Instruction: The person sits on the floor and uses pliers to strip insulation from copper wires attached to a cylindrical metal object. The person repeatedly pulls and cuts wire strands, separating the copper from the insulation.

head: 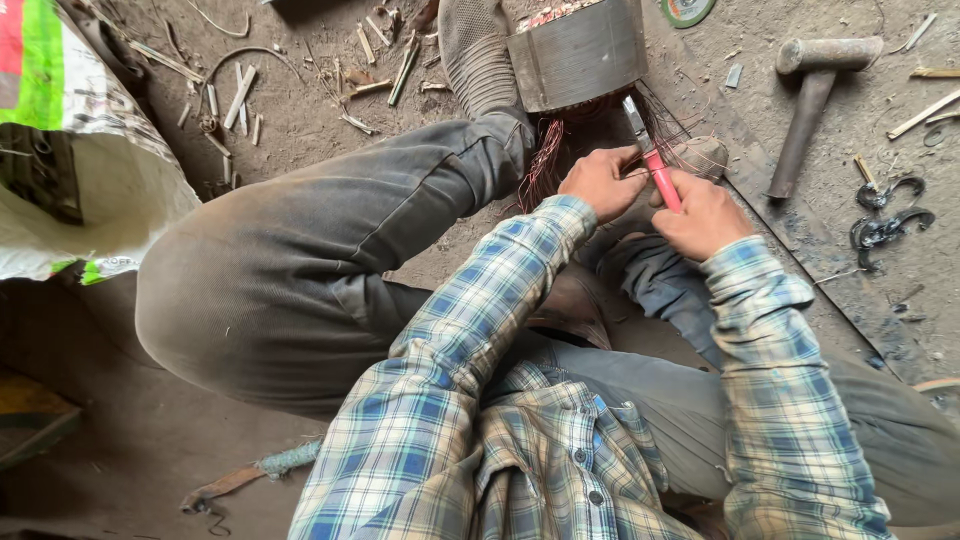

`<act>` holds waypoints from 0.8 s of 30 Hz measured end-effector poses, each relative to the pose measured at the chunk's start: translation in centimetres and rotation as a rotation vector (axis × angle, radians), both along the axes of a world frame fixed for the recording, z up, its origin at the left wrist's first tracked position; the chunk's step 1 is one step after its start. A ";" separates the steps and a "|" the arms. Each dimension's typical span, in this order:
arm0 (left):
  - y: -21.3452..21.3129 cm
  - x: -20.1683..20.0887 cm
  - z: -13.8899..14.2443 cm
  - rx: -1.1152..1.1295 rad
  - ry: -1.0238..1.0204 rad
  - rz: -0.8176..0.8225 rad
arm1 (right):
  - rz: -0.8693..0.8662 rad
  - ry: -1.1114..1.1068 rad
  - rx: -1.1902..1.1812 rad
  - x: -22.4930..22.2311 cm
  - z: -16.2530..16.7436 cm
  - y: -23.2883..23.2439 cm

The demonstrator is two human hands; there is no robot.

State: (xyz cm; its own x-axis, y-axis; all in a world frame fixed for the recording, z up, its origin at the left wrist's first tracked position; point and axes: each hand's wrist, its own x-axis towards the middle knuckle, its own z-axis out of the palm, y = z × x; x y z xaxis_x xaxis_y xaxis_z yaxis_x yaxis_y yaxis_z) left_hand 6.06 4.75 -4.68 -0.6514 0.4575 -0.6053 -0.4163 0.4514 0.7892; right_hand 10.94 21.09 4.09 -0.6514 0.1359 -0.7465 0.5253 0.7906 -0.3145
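Note:
I sit on the ground with a grey metal motor stator [580,50] held in place by my shoe [478,55]. Thin copper wires [545,165] spill from its near end. My right hand [703,213] grips red-handled cutting pliers [650,155], the metal jaws pointing up into the wires close to the stator. My left hand [603,182] pinches a bundle of the wires just left of the pliers, touching the tool's handle area. Plaid sleeves cover both arms.
A metal hammer [812,95] lies to the right on the dirt floor, with curved black metal pieces [885,220] beyond it. A white and green sack [70,150] stands at left. Wooden slivers [240,95] and scraps litter the ground behind.

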 end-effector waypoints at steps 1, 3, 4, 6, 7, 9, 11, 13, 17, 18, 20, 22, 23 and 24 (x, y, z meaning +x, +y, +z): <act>0.0 -0.1 0.2 -0.016 -0.030 -0.012 | 0.062 0.034 0.071 0.1 0.1 -0.5; 0.0 -0.5 0.5 -0.047 -0.075 -0.035 | 0.184 0.107 0.208 0.1 0.0 -1.3; -0.1 -0.7 0.7 -0.063 -0.092 -0.048 | 0.213 0.146 0.259 0.2 0.2 -1.8; -0.1 -1.0 0.9 -0.078 -0.127 -0.067 | 0.272 0.232 0.363 0.2 0.3 -2.6; 0.0 -1.1 0.9 -0.079 -0.149 -0.072 | 0.299 0.237 0.400 0.2 0.4 -2.8; 0.1 -1.1 0.6 -0.070 -0.191 -0.053 | 0.355 0.243 0.469 0.1 0.7 -3.3; 0.3 -0.7 -0.1 -0.051 -0.222 -0.010 | 0.379 0.188 0.524 0.0 0.9 -3.9; 0.5 -0.1 -1.1 0.088 -0.060 0.139 | 0.414 0.155 0.577 -0.2 0.9 -4.3; 0.7 0.7 -3.5 0.348 -0.097 0.392 | 0.510 0.144 0.672 -0.7 0.4 -5.3; 0.8 0.9 -3.9 0.345 -0.119 0.396 | 0.533 0.143 0.697 -0.9 0.2 -5.4; 1.2 1.1 -4.3 0.339 -0.166 0.406 | 0.583 0.101 0.735 -1.2 0.0 -5.6; 1.6 1.1 -4.4 0.340 -0.230 0.462 | 0.640 0.037 0.759 -1.5 -0.2 -5.7; 1.8 1.1 -4.3 0.343 -0.258 0.488 | 0.670 -0.002 0.767 -1.8 -0.3 -5.6; 2.0 1.0 -4.2 0.339 -0.265 0.504 | 0.699 -0.043 0.777 -1.9 -0.2 -5.5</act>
State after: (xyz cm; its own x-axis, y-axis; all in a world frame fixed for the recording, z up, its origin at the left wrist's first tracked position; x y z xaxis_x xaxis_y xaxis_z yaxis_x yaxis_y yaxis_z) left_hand 7.10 6.74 -8.90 -0.6845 0.3286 -0.6507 -0.7111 -0.1048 0.6952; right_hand 9.07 15.56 3.92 -0.7447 0.1919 -0.6392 -0.1280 0.8989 0.4190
